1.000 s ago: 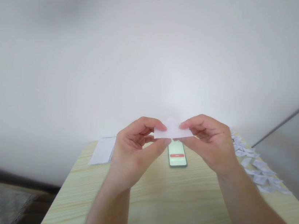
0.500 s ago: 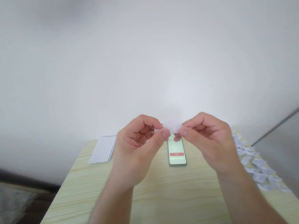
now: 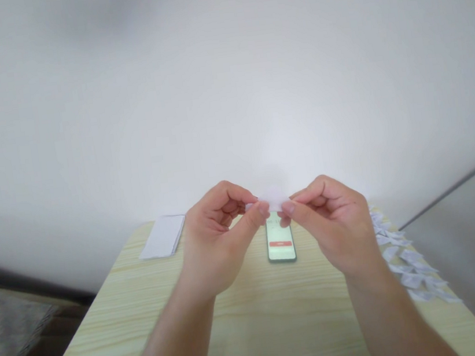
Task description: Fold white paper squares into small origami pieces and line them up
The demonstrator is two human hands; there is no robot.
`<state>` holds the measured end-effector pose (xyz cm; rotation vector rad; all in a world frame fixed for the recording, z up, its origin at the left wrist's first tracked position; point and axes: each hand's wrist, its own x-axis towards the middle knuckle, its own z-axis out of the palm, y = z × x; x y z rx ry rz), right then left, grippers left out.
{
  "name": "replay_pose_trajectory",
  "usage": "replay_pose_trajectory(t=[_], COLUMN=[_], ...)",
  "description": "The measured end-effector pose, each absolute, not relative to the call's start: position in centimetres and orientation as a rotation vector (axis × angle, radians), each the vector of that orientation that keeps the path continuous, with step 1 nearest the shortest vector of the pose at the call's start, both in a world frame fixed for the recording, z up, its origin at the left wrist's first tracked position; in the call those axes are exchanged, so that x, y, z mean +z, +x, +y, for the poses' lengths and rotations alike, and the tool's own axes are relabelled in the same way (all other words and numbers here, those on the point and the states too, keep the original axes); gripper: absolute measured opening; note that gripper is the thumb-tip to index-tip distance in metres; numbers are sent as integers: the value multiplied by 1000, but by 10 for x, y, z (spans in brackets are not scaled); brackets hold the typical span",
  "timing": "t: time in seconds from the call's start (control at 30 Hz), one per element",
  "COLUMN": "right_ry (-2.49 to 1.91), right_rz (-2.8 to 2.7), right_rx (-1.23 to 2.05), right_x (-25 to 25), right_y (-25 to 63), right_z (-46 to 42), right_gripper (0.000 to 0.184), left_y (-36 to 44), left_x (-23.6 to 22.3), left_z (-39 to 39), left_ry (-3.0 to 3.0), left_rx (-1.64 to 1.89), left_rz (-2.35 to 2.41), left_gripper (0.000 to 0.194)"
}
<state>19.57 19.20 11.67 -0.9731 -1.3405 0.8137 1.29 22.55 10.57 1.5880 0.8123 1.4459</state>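
Note:
A small piece of white paper is held up above the table between both hands. My left hand pinches its left end between thumb and fingers. At the right end, the thumb and index finger of my right hand are closed on it. The paper's exact folds are blurred against the pale wall. Beneath it, a phone lies on the table, its lit screen showing a red bar; the fingers and paper hide its upper part.
A stack of white paper sheets rests at the table's far left corner. Along the right edge lie several small folded white papers. The light wood table meets a white wall at the back.
Both hands keep their pinch on the paper and have hardly moved. The thumbs have drawn slightly closer together, and the paper between them looks a little narrower.

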Motion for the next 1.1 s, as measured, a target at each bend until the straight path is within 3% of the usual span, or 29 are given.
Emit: replay_pose_trajectory(t=[0.5,1.1], right_ry=[-908,-960], right_rz=[-1369,-1401], right_rx=[779,731], right_x=[107,107], right_y=[197,205], right_z=[197,202], right_gripper=[11,21], left_y=[14,6], left_x=[104,108], left_z=[228,230], left_ry=[1591,1639], left_rx=[1457,1249], left_rz=[792,780], left_gripper=[20,14])
